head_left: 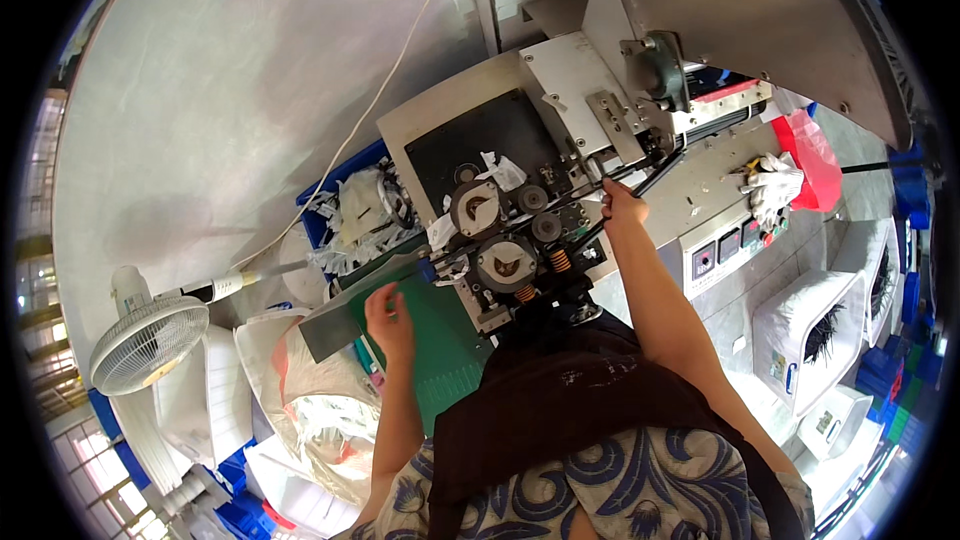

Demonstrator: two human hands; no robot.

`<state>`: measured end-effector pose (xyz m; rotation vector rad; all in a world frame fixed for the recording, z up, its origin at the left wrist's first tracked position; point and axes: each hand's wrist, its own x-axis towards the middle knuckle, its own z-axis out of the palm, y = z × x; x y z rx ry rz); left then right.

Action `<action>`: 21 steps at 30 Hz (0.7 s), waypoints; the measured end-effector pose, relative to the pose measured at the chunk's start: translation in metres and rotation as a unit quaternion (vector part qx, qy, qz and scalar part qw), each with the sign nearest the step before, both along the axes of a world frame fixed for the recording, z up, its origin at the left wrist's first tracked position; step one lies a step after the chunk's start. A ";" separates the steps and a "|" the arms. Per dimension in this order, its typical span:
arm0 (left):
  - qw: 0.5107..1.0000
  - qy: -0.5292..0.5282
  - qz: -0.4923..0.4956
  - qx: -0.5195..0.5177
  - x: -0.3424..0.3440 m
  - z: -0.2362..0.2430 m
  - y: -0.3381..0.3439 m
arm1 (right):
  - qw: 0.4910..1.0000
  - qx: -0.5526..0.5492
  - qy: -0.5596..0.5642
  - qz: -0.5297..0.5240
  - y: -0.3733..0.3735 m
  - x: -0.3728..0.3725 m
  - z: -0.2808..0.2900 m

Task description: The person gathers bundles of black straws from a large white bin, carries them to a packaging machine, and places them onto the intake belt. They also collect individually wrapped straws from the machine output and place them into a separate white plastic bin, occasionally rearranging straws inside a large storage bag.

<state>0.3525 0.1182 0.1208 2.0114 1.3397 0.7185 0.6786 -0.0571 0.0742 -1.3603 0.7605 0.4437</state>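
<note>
My left hand [390, 322] hovers over the green mat [448, 325], left of a roller machine. Its fingers are loosely bent and apart, with nothing seen in them. My right hand [624, 206] is closed at the machine's right side, around a thin black rod [657, 176] that slants up to the right; the exact grip is partly hidden. Between my hands sit two large round rollers, an upper one [476, 208] and a lower one [507, 263], with smaller grey rollers [533, 200] beside them. A crumpled white scrap [503, 172] lies on the black plate [478, 145].
A blue crate [318, 225] of scraps stands behind the left hand. A white fan [150, 342] and a plastic bag [325, 410] are at left. To the right are a control panel [725, 245], white gloves [775, 187], a red bag [812, 165] and a white bin [800, 360] with thin black pieces.
</note>
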 end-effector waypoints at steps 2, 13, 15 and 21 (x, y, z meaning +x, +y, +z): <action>0.974 0.091 -0.134 0.160 0.011 -0.004 -0.001 | 1.000 0.009 0.005 0.010 0.002 0.001 -0.001; 0.900 0.214 -0.325 0.196 0.049 -0.004 0.023 | 0.997 0.064 0.007 -0.053 -0.002 0.004 -0.004; 0.899 0.239 -0.315 0.187 0.038 -0.006 0.028 | 0.997 0.059 0.007 -0.052 0.001 0.004 -0.006; 0.882 0.267 -0.358 0.148 0.019 -0.013 0.050 | 1.000 0.023 0.006 -0.016 -0.003 0.006 -0.008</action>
